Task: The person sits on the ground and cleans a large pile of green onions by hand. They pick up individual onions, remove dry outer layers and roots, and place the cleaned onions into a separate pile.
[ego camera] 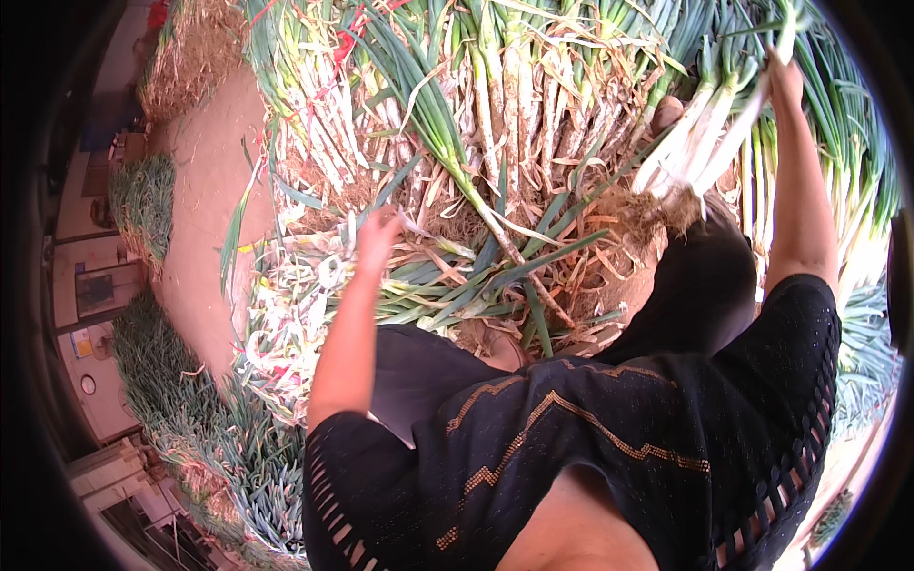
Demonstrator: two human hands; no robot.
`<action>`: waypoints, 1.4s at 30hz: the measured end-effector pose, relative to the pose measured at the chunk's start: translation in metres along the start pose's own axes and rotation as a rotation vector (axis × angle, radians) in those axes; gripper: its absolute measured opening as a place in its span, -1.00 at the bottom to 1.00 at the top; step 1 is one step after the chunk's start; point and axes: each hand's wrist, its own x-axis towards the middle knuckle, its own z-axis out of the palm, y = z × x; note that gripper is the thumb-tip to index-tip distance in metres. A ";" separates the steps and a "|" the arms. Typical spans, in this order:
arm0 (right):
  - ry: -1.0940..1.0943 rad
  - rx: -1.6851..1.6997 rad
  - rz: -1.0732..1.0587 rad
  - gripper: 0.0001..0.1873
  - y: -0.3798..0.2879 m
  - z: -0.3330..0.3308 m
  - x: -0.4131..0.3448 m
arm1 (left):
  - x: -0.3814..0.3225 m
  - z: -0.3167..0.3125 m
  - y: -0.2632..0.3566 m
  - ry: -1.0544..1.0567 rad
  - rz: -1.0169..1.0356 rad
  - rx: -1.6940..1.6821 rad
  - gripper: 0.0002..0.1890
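Observation:
My right hand [785, 82] is at the upper right, closed around the stalk of a peeled long green onion [735, 135]. Beside it, a cluster of other clean white-stemmed green onions [664, 153] leans over my knee, the roots toward me. My left hand [380, 237], slightly blurred, hovers over a heap of stripped leaves and peelings [307, 307]. A pale scrap of peel shows at its fingertips, and whether it is gripped is unclear. Between my hands, one unpeeled green onion [493, 214] lies slantwise across loose leaves [457, 285], its dirty root end pointing toward me.
Unpeeled green onions with soil on their stems [514, 107] lie in a wide row ahead, with red ties [346, 50] at the left. Cleaned green onions [857, 178] are stacked at the right. More piles [193, 400] line the left beyond the bare floor [207, 178].

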 end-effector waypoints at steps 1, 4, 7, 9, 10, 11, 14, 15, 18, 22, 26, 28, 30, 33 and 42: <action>-0.118 -0.274 0.015 -0.49 0.032 -0.008 0.010 | 0.013 0.036 -0.003 -0.047 -0.062 -0.231 -0.53; 0.028 -0.618 -0.121 -0.28 0.122 0.008 -0.004 | 0.044 0.131 -0.010 -0.112 -0.449 -0.437 -0.67; -0.181 -0.547 -0.041 -0.28 0.124 0.029 -0.037 | 0.048 0.182 -0.014 0.045 -0.466 -0.706 -0.77; -0.397 -0.333 -0.025 -0.34 0.077 0.048 -0.068 | 0.041 0.188 -0.004 0.220 -0.274 -0.713 -0.80; -0.465 -0.289 -0.149 -0.44 0.046 0.054 -0.089 | 0.037 0.183 0.005 0.219 -0.199 -0.760 -0.81; -0.565 -0.148 -0.197 -0.48 0.014 0.063 -0.112 | 0.032 0.175 0.018 0.202 -0.134 -0.818 -0.82; -0.761 -0.057 -0.273 -0.57 -0.083 0.092 -0.189 | 0.006 0.147 0.076 0.200 0.231 -0.996 -0.88; -0.859 -0.032 -0.298 -0.58 -0.108 0.093 -0.219 | -0.004 0.138 0.098 0.163 0.286 -1.007 -0.88; -1.053 0.007 -0.414 -0.56 -0.165 0.090 -0.297 | -0.040 0.123 0.158 -0.006 0.360 -1.055 -0.75; -1.125 0.288 -0.203 -0.66 -0.198 0.086 -0.353 | -0.084 0.126 0.208 -0.239 0.337 -0.913 -0.75; -1.089 0.605 0.130 -0.79 -0.183 0.078 -0.365 | -0.097 0.127 0.229 -0.392 0.355 -0.737 -0.75; -0.999 0.555 0.142 -0.75 -0.170 0.078 -0.368 | -0.091 0.128 0.231 -0.461 0.266 -0.681 -0.74; -1.018 0.688 0.124 -0.71 -0.161 0.079 -0.369 | -0.082 0.136 0.224 -0.504 0.163 -0.687 -0.73; -1.056 0.974 0.238 -0.72 -0.160 0.077 -0.364 | -0.071 0.157 0.192 -0.456 -0.075 -0.788 -0.72; -0.915 1.258 0.402 -0.70 -0.164 0.059 -0.306 | -0.089 0.165 0.096 -0.504 0.043 0.697 -0.66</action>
